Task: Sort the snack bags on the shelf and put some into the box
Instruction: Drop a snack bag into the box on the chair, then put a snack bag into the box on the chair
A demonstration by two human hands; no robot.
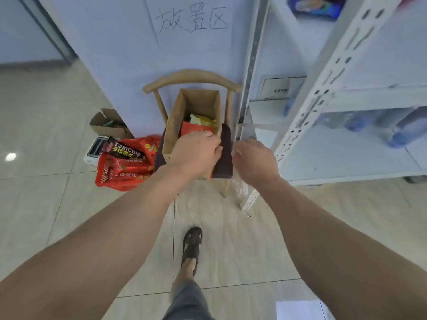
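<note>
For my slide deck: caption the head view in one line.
Both hands, left hand and right hand, reach over a snack-filled cardboard box on a wooden chair.

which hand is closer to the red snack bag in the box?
Left. The left hand is over the red snack bag at the box edge; the right hand is off beside it.

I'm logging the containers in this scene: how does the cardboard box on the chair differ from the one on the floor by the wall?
The box on the chair stands tall and narrow, raised on the chair seat; the box on the floor sits low and wide. The box on the chair shows red and yellow snack bags inside; what the box on the floor holds is unclear. The left hand is at the box on the chair; nothing touches the box on the floor. Both are open brown cardboard.
</note>
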